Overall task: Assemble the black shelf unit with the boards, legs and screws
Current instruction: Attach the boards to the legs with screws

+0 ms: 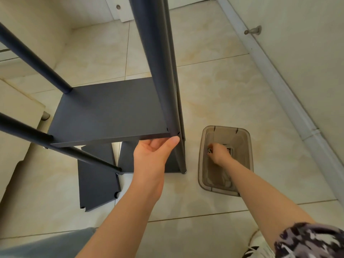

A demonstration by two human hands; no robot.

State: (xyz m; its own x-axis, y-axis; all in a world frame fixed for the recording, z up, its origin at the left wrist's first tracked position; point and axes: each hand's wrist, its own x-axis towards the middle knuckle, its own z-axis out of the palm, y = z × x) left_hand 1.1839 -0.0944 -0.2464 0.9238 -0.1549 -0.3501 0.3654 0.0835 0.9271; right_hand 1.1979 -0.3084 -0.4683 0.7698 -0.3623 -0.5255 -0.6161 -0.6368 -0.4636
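Observation:
The black shelf unit stands on the tiled floor, with a black board (109,110) set between round black legs. My left hand (154,155) holds the board's near right corner from below, thumb against the tall leg (160,67). Two more legs (35,58) slant off to the left. A lower board (128,161) lies under my left wrist. A loose board (96,181) lies flat on the floor. My right hand (218,152) reaches into a smoky clear plastic bin (204,146) and pinches small metal screws (209,151).
A white wall with a skirting strip (290,101) runs along the right, carrying a metal door stop (253,30). Pale furniture (16,112) stands at the left. My shoe (258,246) shows at the bottom right.

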